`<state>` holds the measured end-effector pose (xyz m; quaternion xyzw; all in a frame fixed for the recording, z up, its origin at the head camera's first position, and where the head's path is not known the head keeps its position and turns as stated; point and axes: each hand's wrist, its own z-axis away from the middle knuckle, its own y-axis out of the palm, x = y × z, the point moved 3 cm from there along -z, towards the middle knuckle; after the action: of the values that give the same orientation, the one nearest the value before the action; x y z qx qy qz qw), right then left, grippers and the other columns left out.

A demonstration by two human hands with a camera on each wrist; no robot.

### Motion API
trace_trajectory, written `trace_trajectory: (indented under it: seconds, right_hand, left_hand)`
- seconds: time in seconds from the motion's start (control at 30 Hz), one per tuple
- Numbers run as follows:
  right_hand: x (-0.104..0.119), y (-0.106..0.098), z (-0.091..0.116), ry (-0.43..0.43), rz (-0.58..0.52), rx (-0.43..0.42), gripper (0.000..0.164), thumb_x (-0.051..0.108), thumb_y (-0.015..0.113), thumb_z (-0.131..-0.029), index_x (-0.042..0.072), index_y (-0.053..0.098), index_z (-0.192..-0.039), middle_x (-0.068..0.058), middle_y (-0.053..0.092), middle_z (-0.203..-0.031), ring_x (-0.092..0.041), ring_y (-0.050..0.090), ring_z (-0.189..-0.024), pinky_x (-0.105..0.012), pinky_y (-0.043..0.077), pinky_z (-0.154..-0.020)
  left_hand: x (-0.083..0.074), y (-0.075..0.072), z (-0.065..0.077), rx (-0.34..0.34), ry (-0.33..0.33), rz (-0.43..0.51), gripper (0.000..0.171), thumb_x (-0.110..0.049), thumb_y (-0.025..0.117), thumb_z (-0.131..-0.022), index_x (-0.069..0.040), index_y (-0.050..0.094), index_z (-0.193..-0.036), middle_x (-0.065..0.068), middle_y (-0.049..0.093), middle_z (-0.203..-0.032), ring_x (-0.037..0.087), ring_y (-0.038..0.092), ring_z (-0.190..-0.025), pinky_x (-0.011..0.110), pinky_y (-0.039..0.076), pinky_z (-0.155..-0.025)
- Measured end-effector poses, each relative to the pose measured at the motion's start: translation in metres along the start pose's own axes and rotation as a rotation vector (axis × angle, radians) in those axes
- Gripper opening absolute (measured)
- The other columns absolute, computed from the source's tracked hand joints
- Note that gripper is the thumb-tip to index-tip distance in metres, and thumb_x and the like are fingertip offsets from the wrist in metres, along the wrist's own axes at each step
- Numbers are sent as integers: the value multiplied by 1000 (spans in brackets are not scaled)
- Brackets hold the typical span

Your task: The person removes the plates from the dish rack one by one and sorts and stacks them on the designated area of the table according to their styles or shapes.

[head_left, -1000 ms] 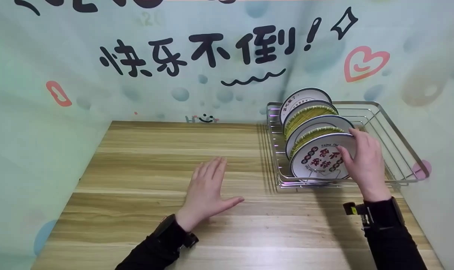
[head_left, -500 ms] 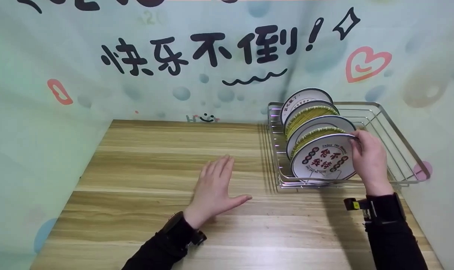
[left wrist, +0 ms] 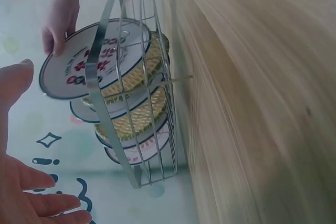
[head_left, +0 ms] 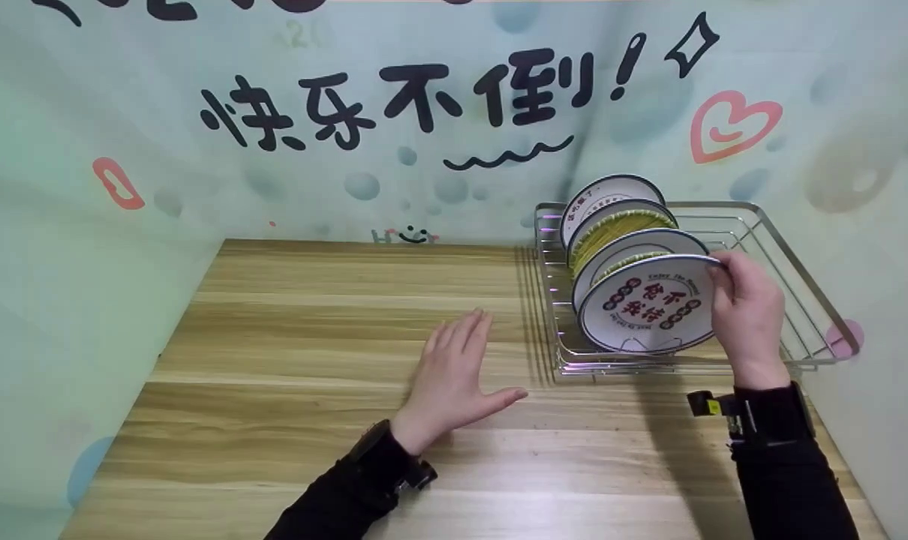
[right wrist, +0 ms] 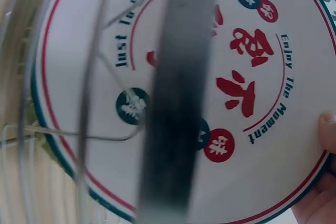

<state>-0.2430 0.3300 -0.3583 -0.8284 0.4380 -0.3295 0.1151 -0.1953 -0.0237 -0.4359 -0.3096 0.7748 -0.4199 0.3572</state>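
My right hand (head_left: 750, 319) pinches the right rim of the front plate (head_left: 645, 307), thumb on its printed face and fingers behind. This white plate has a dark blue rim and red characters, and it leans in a wire dish rack (head_left: 807, 289). In the right wrist view the rack's metal band crosses in front of the plate (right wrist: 278, 171). Behind it stand a white plate (head_left: 649, 241), green-yellow woven round pieces (head_left: 623, 226) and more plates (head_left: 611, 196), partly hidden. My left hand (head_left: 454, 375) hovers left of the rack, fingers straight, thumb spread, holding nothing.
The dish rack sits at the right back of a wooden table (head_left: 311, 337). A printed cloth backdrop (head_left: 311, 187) rises behind the table and along its sides. The rack's front rail (left wrist: 102, 90) runs before the plates.
My right hand has closed on the front plate's rim and raised the plate slightly, covering more of the woven piece behind. My left hand has moved right, toward the rack.
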Motion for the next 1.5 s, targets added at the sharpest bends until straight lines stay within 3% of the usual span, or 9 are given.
trace_trajectory:
  seconds: [0.1,0.2,0.43,0.7,0.93,1.1,1.37,1.5]
  right_hand:
    - [5,-3,-3,-3,-15,-54,5,-4,64,-92,-7,66,-95,-22,69,-92,-29,58,-81,-12,35,-76]
    - [11,-5,-6,-19,-23,-102,4,-4,64,-92,-7,66,-94,-22,69,-91,-26,58,-81,-11,35,-77]
    - [27,-12,-11,-68,-73,-199,5,-2,65,-92,-6,67,-93,-20,68,-86,6,45,-78,-14,31,-70]
    - [43,-15,-13,-85,-136,-301,4,-11,66,-86,-8,68,-88,-22,67,-84,0,48,-79,-16,33,-73]
    - [78,-19,-12,-92,-245,-383,4,-11,65,-87,-12,64,-83,-21,65,-77,0,45,-72,-16,32,-69]
    - [101,-21,-9,-104,-342,-420,4,-13,64,-86,-14,64,-82,-19,67,-77,-3,53,-73,-15,40,-69]
    - [117,-10,0,-114,-471,-427,4,-17,62,-84,-15,63,-82,-19,67,-76,-9,58,-71,-17,47,-68]
    - [121,-4,6,-113,-520,-431,6,-20,61,-83,-15,63,-82,-18,67,-77,-13,60,-71,-18,50,-68]
  left_hand:
    - [-3,2,-2,-2,2,10,109,-78,56,-80,0,29,-152,17,35,-155,31,34,-141,52,18,-118]
    - [-7,4,-4,-8,0,29,108,-77,56,-81,0,30,-152,17,36,-155,31,34,-141,52,18,-118]
    - [-12,8,-7,-13,14,69,107,-74,59,-81,1,30,-151,17,36,-154,31,35,-141,49,25,-117]
    - [-16,10,-10,-36,8,141,103,-66,64,-83,3,30,-151,18,36,-154,33,39,-138,48,30,-115]
    - [-21,9,-16,-174,71,221,94,-51,74,-83,8,35,-146,23,45,-146,36,46,-132,48,37,-111]
    - [-25,6,-19,-257,91,272,87,-44,74,-86,9,38,-144,25,49,-141,36,50,-128,43,38,-111]
    - [-28,0,-23,-382,152,353,77,-34,77,-86,8,43,-141,20,57,-135,30,56,-123,39,41,-108]
    - [-29,0,-24,-453,175,446,69,-22,80,-84,5,48,-139,15,61,-130,23,61,-113,33,50,-99]
